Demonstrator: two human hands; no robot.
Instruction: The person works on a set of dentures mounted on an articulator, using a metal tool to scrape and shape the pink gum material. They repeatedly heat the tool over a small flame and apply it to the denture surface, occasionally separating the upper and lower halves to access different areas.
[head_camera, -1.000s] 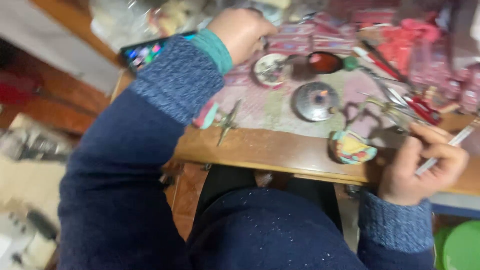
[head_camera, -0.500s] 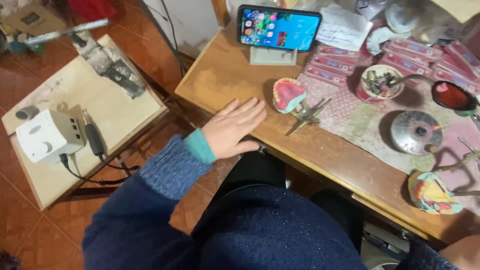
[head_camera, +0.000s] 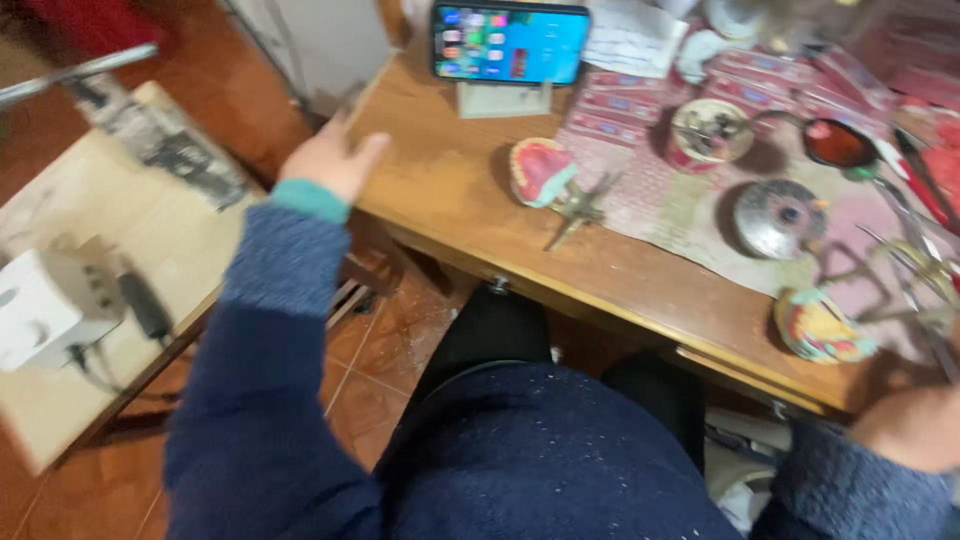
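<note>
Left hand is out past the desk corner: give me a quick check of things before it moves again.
1. Left hand empty: ok, open, holding nothing.
2. Left hand clear of the phone on its stand: ok, apart.
3. Dental model sits well in from the desk edge: ok.
4. Right hand contents: cannot tell, blurred at the frame corner.
5. White box on the side table, cable attached: ok.

A lit blue phone screen (head_camera: 510, 43) stands propped at the desk's (head_camera: 450, 200) back edge.
</note>
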